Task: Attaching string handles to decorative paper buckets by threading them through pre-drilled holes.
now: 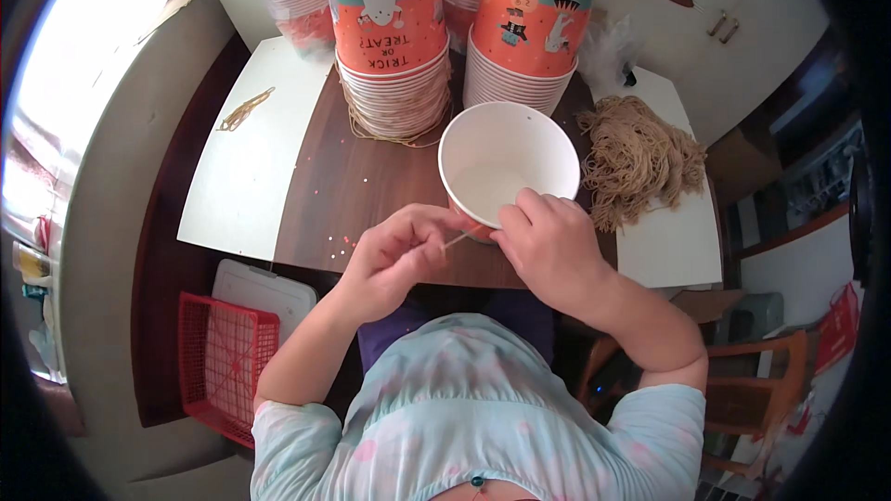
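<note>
A white-lined paper bucket [483, 144] with an orange outside stands at the table's near edge, its open mouth tilted toward me. My right hand [555, 246] is closed over its near rim, thumb outside and some fingers reaching inside. Just left of it, my left hand [397, 255] pinches a thin, light cord [457, 240] against the bucket's outer side. Where the cord's far end goes is hidden by my fingers. A small hole shows in the bucket's far wall.
Behind stand two upside-down stacks of printed buckets, a left stack [385, 23] with cords looped round it and a right stack [531, 28]. A heap of tan cords [640, 162] lies right; several loose cords [246, 109] lie left. Below left is a red basket [227, 362].
</note>
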Motion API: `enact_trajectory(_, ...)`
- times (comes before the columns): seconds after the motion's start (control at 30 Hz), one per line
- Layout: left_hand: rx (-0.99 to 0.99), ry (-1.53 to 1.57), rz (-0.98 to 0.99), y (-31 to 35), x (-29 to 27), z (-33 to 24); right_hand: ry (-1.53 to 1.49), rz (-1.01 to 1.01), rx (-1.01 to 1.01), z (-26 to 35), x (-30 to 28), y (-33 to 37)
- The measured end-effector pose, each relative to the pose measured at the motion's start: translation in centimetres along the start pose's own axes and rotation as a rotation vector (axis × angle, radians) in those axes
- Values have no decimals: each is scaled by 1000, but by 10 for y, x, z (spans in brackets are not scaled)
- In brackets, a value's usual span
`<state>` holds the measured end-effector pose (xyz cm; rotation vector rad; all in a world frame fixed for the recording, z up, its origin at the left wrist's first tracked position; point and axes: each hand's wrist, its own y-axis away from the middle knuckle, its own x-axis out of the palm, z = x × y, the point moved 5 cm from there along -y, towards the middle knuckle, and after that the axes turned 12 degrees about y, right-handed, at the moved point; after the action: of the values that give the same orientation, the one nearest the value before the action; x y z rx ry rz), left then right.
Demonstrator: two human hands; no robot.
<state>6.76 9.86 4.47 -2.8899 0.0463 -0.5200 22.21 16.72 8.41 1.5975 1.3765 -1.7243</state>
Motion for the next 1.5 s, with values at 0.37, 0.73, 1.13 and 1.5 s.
enact_trajectory(0.37,-132,194,-108,-9,27,32,-499,-309,309,29,-22,39)
enact_trajectory(0.73,-148,276,-239,6,30,37,-142,-180,-186,79,-10,49)
enact_trajectory(1.13,-103,170,-180,18,28,30,-110,-282,-130,20,-7,20)
enact_trajectory(1.5,354,-552,-260,37,30,29,-244,-273,23,23,-8,33)
